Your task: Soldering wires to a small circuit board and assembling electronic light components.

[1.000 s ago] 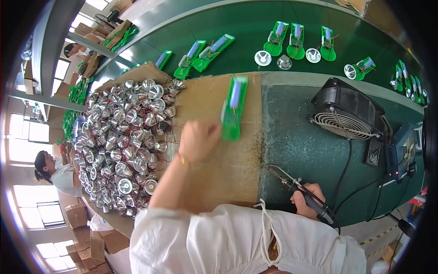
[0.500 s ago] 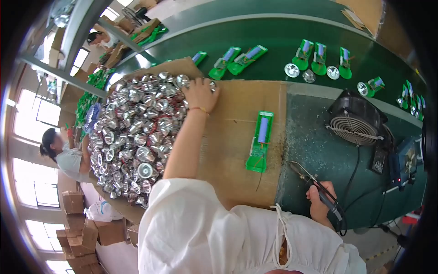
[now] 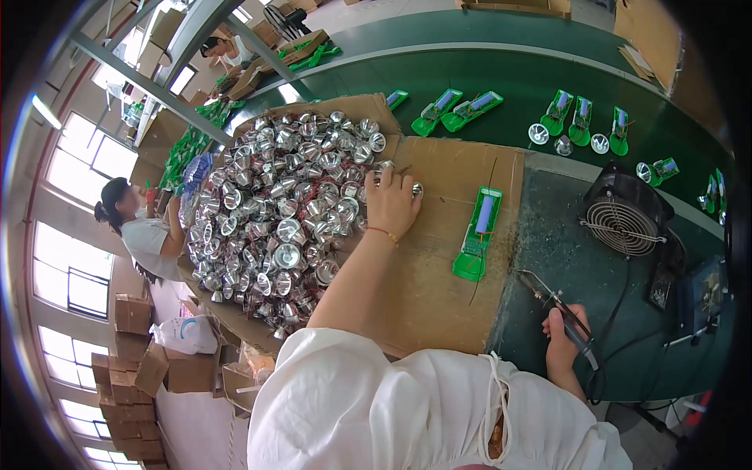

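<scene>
My left hand (image 3: 392, 205) is at the right edge of a heap of silver reflector cups (image 3: 286, 256), over the cardboard. Its fingers are curled down on a small reflector cup (image 3: 417, 189), and another shiny cup shows by the fingertips. My right hand (image 3: 562, 342) grips a soldering iron (image 3: 578, 335) by its handle, the tip pointing up and left above the green bench. Between the hands, a green plastic housing (image 3: 470, 265) lies on the cardboard sheet (image 3: 427, 313). A blue-purple cylindrical cell (image 3: 486, 214) and thin wires sit in it.
A black fan (image 3: 627, 211) with a round grille stands at the right, near a blue soldering station (image 3: 699, 294). Several green housings (image 3: 580, 121) and reflectors lie along the far green surface (image 3: 345, 106). Two other people (image 3: 141, 227) work at the left.
The view has shifted, so the scene sits further right. My left hand has drawn back toward me and slightly right, the reflector cup moving with it. My right hand still holds the soldering iron.
</scene>
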`<state>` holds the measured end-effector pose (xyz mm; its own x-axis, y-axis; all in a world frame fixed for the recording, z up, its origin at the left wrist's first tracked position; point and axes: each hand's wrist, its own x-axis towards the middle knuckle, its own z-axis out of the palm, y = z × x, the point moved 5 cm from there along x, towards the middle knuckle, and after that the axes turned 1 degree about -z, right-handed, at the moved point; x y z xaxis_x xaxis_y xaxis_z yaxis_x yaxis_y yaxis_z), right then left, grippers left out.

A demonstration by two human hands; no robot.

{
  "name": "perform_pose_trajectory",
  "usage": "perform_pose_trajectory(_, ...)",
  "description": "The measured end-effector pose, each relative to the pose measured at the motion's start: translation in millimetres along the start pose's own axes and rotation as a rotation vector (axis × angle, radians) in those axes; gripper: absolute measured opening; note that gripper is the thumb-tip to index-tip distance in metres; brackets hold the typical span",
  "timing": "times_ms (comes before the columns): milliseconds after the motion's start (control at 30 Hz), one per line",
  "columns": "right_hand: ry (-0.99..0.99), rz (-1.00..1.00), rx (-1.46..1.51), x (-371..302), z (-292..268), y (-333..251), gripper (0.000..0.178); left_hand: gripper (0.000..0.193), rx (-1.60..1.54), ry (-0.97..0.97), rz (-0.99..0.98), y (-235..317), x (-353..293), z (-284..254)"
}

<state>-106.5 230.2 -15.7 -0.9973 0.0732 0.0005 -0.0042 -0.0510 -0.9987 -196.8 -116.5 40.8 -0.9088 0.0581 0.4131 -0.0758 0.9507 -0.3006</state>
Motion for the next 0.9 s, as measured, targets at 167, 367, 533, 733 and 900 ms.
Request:
perform_pose_trajectory(167, -0.011, -0.001, 0.02, -1.0, -1.9, 1.3, 0.011, 0.03, -0.085, -0.057, -0.091, 5.3, -31.1, -18.5)
perform_pose_trajectory(367, -0.029, -0.058, 0.003, -4.0, -3.0, 3.3, 0.01, 0.037, -0.167, -0.037, -0.113, 18.7, -63.3, -42.1)
perform_pose_trajectory(533, -0.003, -0.053, 0.032, -3.9, -2.3, 1.7, 0.01, 0.019, -0.377, 0.153, -0.177, 16.4, -79.9, -41.0)
perform_pose_trajectory(733, -0.001, -0.08, 0.022, -4.5, -0.7, 1.3, 0.011, 0.015, -0.458, 0.206, -0.152, 23.4, -106.8, -45.3)
perform_pose_trajectory(900, 0.018, -0.082, 0.034, -4.6, -2.0, 2.9, 0.012, 0.015, -0.53, 0.268, -0.132, 25.3, -125.7, -52.3)
